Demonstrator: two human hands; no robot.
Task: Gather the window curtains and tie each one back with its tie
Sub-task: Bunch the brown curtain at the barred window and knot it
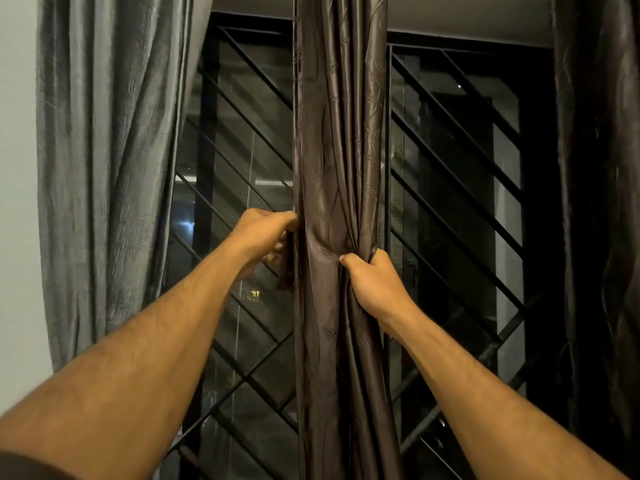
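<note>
A shiny brown curtain (337,140) hangs gathered into a narrow column down the middle of the window. My right hand (372,284) grips its bunched folds on the right side at about waist height of the fabric. My left hand (265,235) is closed on a dark strip at the curtain's left edge; whether that strip is the tie or a fold of the curtain cannot be told. A grey curtain (110,161) hangs gathered at the left against the wall. Another dark curtain (597,202) hangs at the far right.
Behind the curtains is a window with a black metal grille (457,181) of diagonal bars, and it is dark outside. A pale wall (17,202) runs along the left edge.
</note>
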